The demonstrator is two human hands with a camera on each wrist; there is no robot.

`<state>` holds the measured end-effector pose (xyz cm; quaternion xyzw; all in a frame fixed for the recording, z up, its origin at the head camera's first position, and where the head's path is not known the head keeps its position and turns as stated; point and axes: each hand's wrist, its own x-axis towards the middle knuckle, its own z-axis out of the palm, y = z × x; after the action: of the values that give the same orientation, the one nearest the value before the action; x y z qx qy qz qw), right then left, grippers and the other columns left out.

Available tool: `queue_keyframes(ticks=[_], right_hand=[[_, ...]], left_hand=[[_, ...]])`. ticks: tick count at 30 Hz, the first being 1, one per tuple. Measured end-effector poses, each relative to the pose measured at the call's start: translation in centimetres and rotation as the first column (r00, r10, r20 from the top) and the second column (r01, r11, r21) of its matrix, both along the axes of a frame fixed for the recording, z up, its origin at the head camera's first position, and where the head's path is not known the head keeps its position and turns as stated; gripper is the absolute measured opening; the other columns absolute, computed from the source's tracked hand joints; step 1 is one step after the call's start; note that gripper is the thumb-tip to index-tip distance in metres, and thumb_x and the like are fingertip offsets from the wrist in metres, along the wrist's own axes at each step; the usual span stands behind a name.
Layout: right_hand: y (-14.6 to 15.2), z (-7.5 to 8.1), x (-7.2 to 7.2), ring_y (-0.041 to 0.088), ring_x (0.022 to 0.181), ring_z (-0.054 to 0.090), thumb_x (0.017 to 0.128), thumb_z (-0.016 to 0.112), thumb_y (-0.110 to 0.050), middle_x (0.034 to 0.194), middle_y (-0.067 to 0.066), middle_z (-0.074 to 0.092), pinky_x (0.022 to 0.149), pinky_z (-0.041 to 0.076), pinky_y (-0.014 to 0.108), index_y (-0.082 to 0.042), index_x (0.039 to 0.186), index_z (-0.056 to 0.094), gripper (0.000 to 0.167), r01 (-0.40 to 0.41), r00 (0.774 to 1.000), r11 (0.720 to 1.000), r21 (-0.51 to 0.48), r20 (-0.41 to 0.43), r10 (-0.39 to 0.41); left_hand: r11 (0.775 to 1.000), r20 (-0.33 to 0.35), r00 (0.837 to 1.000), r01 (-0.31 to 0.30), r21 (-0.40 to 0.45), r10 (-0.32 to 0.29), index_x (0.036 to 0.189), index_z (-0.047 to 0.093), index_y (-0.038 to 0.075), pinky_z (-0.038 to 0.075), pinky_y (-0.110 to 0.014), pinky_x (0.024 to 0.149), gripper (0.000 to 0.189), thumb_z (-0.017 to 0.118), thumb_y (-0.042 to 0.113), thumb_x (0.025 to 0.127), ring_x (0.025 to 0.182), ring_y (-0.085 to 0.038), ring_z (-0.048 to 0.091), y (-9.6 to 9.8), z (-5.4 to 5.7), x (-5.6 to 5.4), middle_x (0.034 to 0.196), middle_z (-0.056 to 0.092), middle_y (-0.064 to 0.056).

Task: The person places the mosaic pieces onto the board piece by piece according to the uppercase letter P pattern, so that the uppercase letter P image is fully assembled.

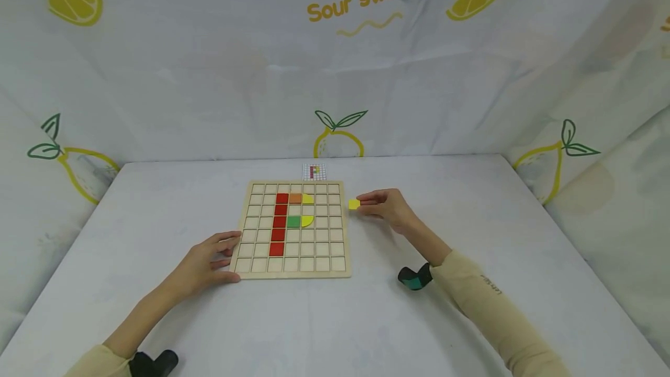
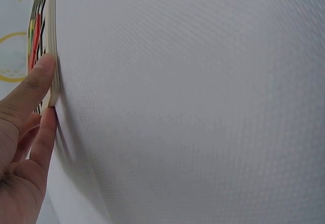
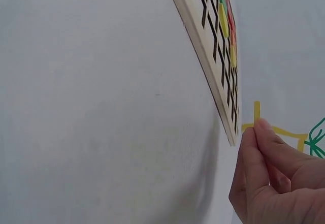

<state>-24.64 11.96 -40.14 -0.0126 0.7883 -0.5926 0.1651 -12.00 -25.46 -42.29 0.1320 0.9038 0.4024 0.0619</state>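
Observation:
A light wooden grid board (image 1: 290, 275) lies on the white table. In its cells sit a column of red square tiles (image 1: 278, 221), an orange tile (image 1: 295, 198), a green tile (image 1: 293, 221) and two yellow rounded tiles (image 1: 307, 221). My left hand (image 1: 210, 260) rests its fairly straight fingers on the board's left edge, with the thumb at the near left corner. Beyond the right edge, my right hand (image 1: 388, 208) pinches a small yellow tile (image 1: 353, 205) between thumb and fingertips. The right wrist view shows this yellow tile (image 3: 257, 113) edge-on, above the fingertips.
Behind the board's far edge lies a small pattern card (image 1: 314, 172) with a coloured grid picture. A white cloth with lemon prints (image 1: 338, 141) hangs at the table's back and sides. Dark wrist-worn devices (image 1: 415, 277) show at both forearms.

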Motion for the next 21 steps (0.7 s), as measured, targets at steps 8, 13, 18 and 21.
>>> queue_keyframes(ticks=[8, 13, 18, 21], right_hand=[[-1.5, 0.0, 0.1, 0.012, 0.085, 0.066, 0.085, 0.068, 0.006, 0.109, 0.022, 0.067, 0.083, 0.059, 0.026, 0.011, 0.115, 0.064, 0.031, -0.007, 1.0, 1.0, 0.01, -0.002, 0.007], [-2.6, -0.2, -0.1, 0.013, 0.085, 0.067, 0.083, 0.071, 0.004, 0.105, 0.02, 0.069, 0.08, 0.06, 0.025, 0.009, 0.112, 0.066, 0.03, -0.021, 1.0, 0.999, 0.024, -0.02, 0.021], [-3.6, -0.3, 0.0, 0.016, 0.087, 0.068, 0.083, 0.071, 0.003, 0.103, 0.02, 0.07, 0.078, 0.06, 0.025, 0.008, 0.112, 0.066, 0.03, -0.025, 0.999, 0.999, 0.033, -0.021, 0.026], [-4.0, -0.3, 0.0, 0.016, 0.087, 0.068, 0.083, 0.072, 0.003, 0.102, 0.019, 0.07, 0.078, 0.06, 0.025, 0.008, 0.112, 0.066, 0.03, -0.026, 1.0, 0.999, 0.021, -0.017, 0.027]], left_hand=[[1.0, -0.004, 1.0, 0.0, -0.003, 0.0, 0.135, 0.046, -0.011, 0.058, -0.031, 0.085, 0.079, 0.084, 0.003, 0.067, 0.106, -0.033, 0.055, 0.0, 0.1, 0.0, 0.138, 0.044, -0.024], [1.0, -0.012, 1.0, 0.0, -0.005, 0.0, 0.134, 0.047, -0.012, 0.058, -0.03, 0.084, 0.078, 0.084, 0.002, 0.067, 0.105, -0.033, 0.055, 0.1, 0.1, 0.1, 0.138, 0.044, -0.024], [1.0, -0.014, 1.0, 0.013, 0.004, -0.013, 0.134, 0.046, -0.014, 0.058, -0.029, 0.085, 0.078, 0.084, 0.003, 0.068, 0.106, -0.033, 0.056, 0.0, 0.1, 0.0, 0.138, 0.044, -0.025], [1.0, -0.014, 1.0, 0.018, 0.005, -0.017, 0.134, 0.046, -0.014, 0.058, -0.029, 0.085, 0.078, 0.084, 0.003, 0.068, 0.106, -0.034, 0.056, -0.1, 0.0, 0.0, 0.138, 0.043, -0.025]])
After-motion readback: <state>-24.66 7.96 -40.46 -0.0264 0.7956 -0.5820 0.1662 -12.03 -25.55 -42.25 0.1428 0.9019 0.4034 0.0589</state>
